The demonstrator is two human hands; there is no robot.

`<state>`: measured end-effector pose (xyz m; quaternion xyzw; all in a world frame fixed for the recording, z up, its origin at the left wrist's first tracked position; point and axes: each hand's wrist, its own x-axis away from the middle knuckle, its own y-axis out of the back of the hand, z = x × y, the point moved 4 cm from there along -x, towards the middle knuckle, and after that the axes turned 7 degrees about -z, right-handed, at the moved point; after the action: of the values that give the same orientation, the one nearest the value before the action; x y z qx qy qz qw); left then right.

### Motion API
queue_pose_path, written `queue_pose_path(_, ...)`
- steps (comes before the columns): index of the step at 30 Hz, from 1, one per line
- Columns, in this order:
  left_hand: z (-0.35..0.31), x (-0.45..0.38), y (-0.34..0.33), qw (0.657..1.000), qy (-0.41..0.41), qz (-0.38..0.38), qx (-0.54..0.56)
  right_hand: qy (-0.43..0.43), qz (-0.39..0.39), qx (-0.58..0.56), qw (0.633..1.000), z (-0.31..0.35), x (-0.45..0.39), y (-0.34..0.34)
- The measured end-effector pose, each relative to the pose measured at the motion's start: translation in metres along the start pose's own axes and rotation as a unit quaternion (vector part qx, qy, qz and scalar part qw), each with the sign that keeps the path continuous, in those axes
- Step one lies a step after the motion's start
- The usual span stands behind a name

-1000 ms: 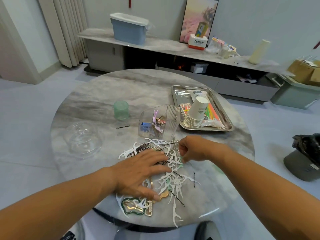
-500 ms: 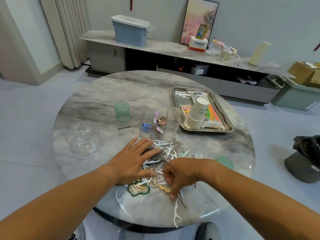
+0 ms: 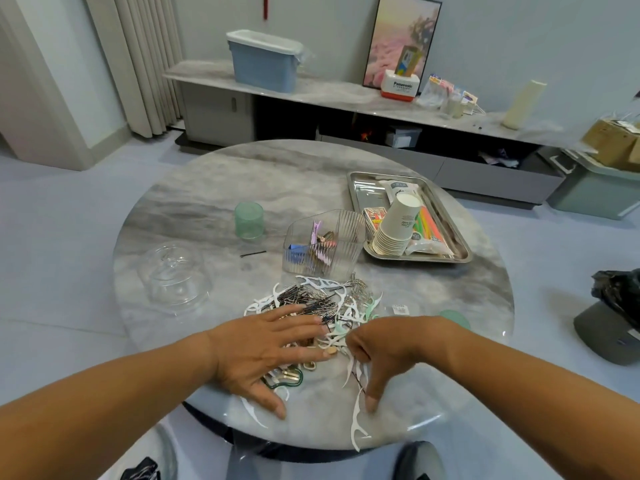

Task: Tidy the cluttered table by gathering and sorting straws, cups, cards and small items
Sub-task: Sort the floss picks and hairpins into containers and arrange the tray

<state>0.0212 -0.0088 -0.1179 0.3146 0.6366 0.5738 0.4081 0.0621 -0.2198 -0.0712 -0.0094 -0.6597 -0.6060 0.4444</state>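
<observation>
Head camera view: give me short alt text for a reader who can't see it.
Both hands work a heap of floss picks and hairpins on a round marble table: the left hand lies flat on it, the right hand pinches floss picks. Behind stand a clear ribbed container and a steel tray.

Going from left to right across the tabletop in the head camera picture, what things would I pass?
Clear glass lid → green cup → clear ribbed box → stack of paper cups → colored straws on the metal tray.
</observation>
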Motion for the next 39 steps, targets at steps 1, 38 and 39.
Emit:
queue_pose_path(1, 0.002, 0.001, -0.002, 1.000, 0.019, 0.000, -0.008, 0.001, -0.005, 0.028, 1.000, 0.000, -0.001, -0.004)
queue_pose_path(38, 0.023, -0.008, 0.031, 0.943, 0.273, -0.109, 0.157, -0.010, -0.194, -0.050, 0.980, 0.004, -0.028, 0.011)
queue_pose_path(39, 0.025, -0.007, 0.031, 0.933, 0.295, -0.115, 0.172, -0.013, -0.190, -0.047, 0.981, 0.004, -0.027, 0.009)
